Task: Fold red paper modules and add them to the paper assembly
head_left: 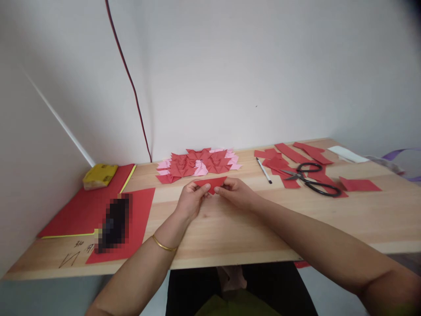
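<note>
Both my hands meet over the middle of the wooden table on one small folded piece of red paper. My left hand pinches its left end with thumb and fingers closed; a gold bangle is on that wrist. My right hand pinches its right end the same way. Just behind the hands lies a cluster of several folded red and pink paper pieces.
Red paper strips lie at the back right with black scissors on them and a pen beside them. At the left are red paper sheets, a yellow pack and a blurred dark object. A red cord runs down the wall.
</note>
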`<state>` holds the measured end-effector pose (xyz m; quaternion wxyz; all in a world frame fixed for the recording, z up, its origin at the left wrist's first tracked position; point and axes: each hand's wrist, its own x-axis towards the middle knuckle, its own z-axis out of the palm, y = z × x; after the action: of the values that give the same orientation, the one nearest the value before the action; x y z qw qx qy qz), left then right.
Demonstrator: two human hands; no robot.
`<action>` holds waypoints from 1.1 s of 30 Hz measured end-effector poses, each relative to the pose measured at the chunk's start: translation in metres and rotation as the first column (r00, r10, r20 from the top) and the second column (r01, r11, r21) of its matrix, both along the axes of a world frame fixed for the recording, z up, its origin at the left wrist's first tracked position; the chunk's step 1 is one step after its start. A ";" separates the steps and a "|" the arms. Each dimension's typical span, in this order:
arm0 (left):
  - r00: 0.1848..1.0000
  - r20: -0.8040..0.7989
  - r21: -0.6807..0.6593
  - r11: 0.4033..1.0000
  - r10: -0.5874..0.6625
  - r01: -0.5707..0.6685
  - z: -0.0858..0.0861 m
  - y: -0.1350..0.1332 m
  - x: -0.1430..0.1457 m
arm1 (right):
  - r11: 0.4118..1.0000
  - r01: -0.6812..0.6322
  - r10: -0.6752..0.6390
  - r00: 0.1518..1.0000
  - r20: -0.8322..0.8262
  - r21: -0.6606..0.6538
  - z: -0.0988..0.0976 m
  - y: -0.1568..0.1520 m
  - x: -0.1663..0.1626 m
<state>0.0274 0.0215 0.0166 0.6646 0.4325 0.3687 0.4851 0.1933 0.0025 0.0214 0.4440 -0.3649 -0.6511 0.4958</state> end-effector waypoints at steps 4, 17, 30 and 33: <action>0.998 0.034 0.006 0.998 0.057 -0.057 0.004 0.003 -0.003 | 0.999 0.032 -0.031 0.999 0.023 -0.033 0.000 0.001 0.001; 0.981 0.195 -0.091 0.995 -0.017 0.035 0.004 0.003 -0.003 | 0.985 0.125 -0.117 0.990 0.077 -0.117 -0.008 0.006 0.006; 0.997 -0.032 0.088 0.993 -0.073 0.076 0.003 -0.001 -0.004 | 0.989 0.105 -0.115 0.988 -0.106 -0.100 -0.007 0.009 0.007; 0.993 -0.104 0.232 0.969 -0.059 0.082 0.007 -0.001 -0.007 | 0.994 0.100 -0.104 0.988 -0.118 -0.040 -0.007 0.009 0.008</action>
<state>0.0208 0.0201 0.0238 0.6069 0.5440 0.3245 0.4800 0.2017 0.0119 0.0149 0.5009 -0.3748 -0.5953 0.5043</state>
